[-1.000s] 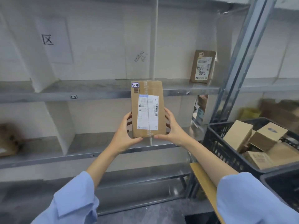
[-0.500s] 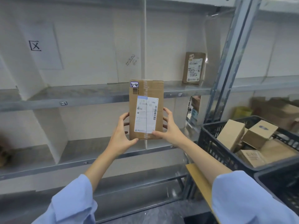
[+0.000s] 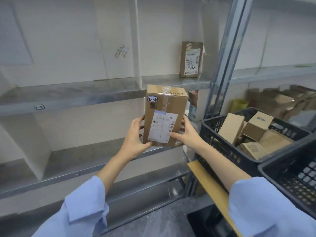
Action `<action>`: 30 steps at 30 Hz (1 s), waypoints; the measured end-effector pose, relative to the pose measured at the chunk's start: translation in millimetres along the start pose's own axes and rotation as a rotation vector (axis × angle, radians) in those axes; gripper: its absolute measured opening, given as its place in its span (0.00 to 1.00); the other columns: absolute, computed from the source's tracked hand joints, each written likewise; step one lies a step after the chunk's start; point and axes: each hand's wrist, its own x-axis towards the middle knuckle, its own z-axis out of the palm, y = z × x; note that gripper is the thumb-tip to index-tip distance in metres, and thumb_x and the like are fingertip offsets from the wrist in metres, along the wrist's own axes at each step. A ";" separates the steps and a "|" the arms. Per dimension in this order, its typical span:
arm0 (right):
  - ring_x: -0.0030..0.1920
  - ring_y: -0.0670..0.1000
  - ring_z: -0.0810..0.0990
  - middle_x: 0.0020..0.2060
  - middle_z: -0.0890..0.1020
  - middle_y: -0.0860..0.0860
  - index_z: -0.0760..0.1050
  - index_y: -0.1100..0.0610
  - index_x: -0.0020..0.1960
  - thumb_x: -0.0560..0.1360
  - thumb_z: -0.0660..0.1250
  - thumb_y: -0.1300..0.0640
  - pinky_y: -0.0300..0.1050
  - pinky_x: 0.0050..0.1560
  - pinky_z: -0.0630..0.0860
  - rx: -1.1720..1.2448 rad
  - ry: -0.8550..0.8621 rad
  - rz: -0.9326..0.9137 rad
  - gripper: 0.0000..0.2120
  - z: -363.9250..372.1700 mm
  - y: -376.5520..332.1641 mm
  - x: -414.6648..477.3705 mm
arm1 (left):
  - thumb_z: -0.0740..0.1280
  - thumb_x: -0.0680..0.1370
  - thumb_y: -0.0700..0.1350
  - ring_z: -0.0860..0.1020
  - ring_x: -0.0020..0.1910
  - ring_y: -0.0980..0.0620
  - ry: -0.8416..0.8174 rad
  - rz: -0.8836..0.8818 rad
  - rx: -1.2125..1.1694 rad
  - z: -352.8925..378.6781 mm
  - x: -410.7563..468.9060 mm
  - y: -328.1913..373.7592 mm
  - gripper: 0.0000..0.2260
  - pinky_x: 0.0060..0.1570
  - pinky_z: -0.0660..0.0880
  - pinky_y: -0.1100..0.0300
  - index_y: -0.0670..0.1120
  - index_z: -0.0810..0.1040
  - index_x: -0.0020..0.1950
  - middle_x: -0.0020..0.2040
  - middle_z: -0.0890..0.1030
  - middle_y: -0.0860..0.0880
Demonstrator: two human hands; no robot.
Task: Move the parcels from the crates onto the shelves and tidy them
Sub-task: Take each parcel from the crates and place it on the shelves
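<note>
Head view shows us gripping one box (image 3: 165, 115) in both hands (image 3: 135, 137), one parcel (image 3: 191, 59) shelved, several left in the crate (image 3: 222, 144).

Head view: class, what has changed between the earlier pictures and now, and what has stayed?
The held parcel has tipped, so its top face now shows. Left hand and right hand still grip its sides. The shelf parcel and the crate stayed put.

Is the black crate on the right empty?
No, the black crate holds several cardboard parcels, lying tilted against one another.
</note>
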 end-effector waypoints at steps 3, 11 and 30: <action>0.71 0.53 0.70 0.72 0.69 0.50 0.54 0.49 0.77 0.72 0.76 0.54 0.59 0.63 0.76 0.012 0.007 0.060 0.42 -4.5 11.8 -0.7 | 0.78 0.70 0.48 0.69 0.61 0.66 -0.043 0.005 -0.012 9.9 5.2 -3.1 0.42 0.55 0.68 0.73 0.51 0.58 0.77 0.68 0.64 0.57; 0.69 0.51 0.69 0.73 0.67 0.50 0.52 0.49 0.77 0.74 0.74 0.59 0.34 0.41 0.80 0.036 0.024 0.133 0.41 -17.5 59.8 8.6 | 0.77 0.71 0.46 0.69 0.65 0.62 -0.120 -0.025 0.010 43.1 19.9 -26.3 0.40 0.61 0.68 0.63 0.47 0.60 0.78 0.72 0.68 0.52; 0.74 0.52 0.64 0.74 0.65 0.52 0.50 0.52 0.78 0.74 0.72 0.65 0.51 0.70 0.65 -0.019 0.032 0.245 0.42 -54.7 207.6 184.5 | 0.62 0.80 0.55 0.59 0.76 0.46 -0.238 -0.176 0.583 152.5 106.9 -117.8 0.33 0.72 0.60 0.51 0.51 0.53 0.80 0.80 0.55 0.49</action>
